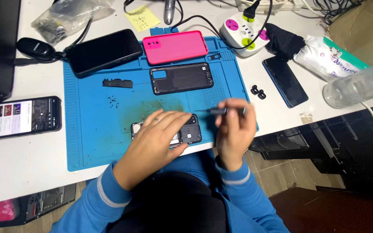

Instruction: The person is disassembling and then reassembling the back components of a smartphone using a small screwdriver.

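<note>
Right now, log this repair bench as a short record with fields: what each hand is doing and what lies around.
Left hand: left hand lies flat on the opened phone, pinning it to the blue mat.
Right hand: right hand grips a small screwdriver.
On mat: pink case, black back cover, loose screws.
Off mat: lit phone at left.

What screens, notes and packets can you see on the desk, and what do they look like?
Lit phone: far left, black rectangle, screen showing small colourful pictures.
Dark phone: upper left corner of the blue mat, black, screen off.
Blue-edged phone: right of the mat, dark screen.
Sticky note: top middle, yellow square, handwritten.
Packet: upper right, white soft pack with green and pink print.
</note>
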